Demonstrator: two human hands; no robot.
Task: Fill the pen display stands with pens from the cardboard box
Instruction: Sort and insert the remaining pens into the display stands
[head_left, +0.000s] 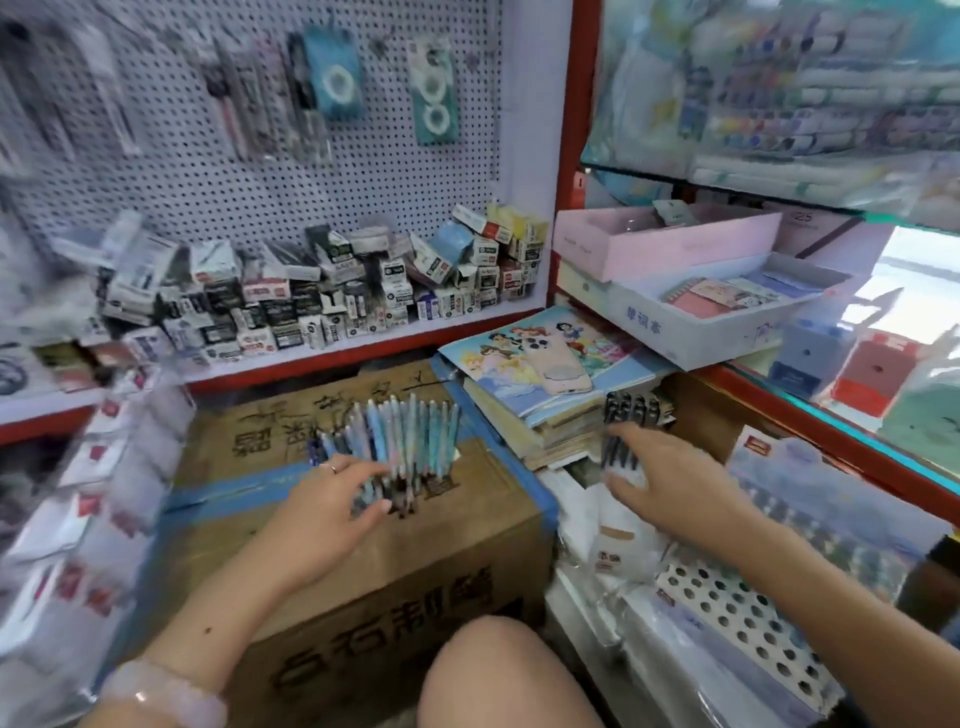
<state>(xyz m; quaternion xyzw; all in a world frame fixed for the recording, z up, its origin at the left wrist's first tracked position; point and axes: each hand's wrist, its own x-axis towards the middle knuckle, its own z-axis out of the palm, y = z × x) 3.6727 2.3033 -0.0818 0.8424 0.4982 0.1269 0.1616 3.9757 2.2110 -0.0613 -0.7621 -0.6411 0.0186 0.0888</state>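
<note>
Under your left hand (332, 499), the blue patterned pens (405, 441) are standing fanned in a display stand on top of the taped cardboard box (363, 561), and that grip is curling round the stand's near edge, so keep steadying it there. Just beyond your right hand (670, 483), whose grip is closing on a few dark pens (618, 452), more dark pens (636, 410) are waiting beside the book stack (550, 405); I'd lift them bunched and upright.

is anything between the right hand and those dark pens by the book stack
Nothing visible: the right hand already grips a few dark pens, and the rest stand just beyond its fingertips against the book stack.
</note>
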